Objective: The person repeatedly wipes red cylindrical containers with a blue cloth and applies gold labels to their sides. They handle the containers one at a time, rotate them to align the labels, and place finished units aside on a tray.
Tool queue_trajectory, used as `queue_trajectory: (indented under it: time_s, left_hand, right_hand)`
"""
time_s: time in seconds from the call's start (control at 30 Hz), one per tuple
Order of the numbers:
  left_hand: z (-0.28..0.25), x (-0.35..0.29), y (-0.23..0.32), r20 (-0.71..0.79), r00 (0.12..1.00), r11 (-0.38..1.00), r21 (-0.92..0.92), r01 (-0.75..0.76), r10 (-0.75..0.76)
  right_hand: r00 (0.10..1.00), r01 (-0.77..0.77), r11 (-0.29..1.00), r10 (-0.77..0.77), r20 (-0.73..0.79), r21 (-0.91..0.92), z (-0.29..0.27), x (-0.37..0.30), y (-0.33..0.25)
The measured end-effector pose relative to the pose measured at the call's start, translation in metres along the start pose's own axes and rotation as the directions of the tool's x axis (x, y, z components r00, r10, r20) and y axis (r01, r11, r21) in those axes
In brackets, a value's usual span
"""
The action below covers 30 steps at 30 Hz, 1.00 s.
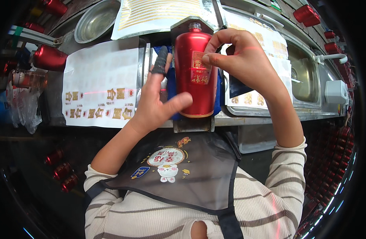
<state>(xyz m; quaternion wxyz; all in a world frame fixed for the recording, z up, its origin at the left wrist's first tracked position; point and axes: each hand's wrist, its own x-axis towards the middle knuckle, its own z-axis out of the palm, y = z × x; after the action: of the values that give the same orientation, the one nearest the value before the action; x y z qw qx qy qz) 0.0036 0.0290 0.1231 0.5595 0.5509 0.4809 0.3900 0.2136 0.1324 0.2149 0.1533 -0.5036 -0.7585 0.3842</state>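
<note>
A glossy red bottle (pixel 195 101) with a bare glass neck lies in a holder (pixel 193 126), neck end away from me. On its front is a gold-and-red label (pixel 199 73). My right hand (pixel 246 59) pinches the label's upper right edge between thumb and forefinger, against the bottle. My left hand (pixel 153 105) is open just left of the bottle, thumb spread toward its side. A black finger cover (pixel 162 61) wraps one left finger. Beneath the bottle, blue cloth (pixel 217 97) shows along its sides.
White sheets of gold stickers lie left (pixel 99 79) and right (pixel 278 49), with a striped sheet (pixel 151 16) behind. A metal bowl (pixel 97 22) stands back left, a sink (pixel 304 75) at right. More red bottles (pixel 49 57) stand around; a clear plastic bag (pixel 28 103) hangs at left.
</note>
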Motion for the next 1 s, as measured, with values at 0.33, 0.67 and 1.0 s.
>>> queue_trajectory:
  time_s: [0.33,0.67,1.0]
  left_hand:
    - [0.026,0.025,0.017,-0.177,0.983,0.945,-0.327,-0.02,-0.04]
    - [0.026,0.02,0.013,-0.161,0.986,0.938,-0.346,-0.014,-0.045]
    - [0.031,0.023,0.014,-0.217,0.976,0.919,-0.384,-0.087,0.002]
  right_hand:
    - [0.979,-0.069,0.993,0.086,-0.184,0.096,0.013,-0.002,0.007]
    - [0.922,-0.279,0.857,0.366,-0.13,0.433,0.043,-0.046,0.007]
    - [0.915,-0.236,0.807,0.372,-0.157,0.541,0.047,-0.047,0.007]
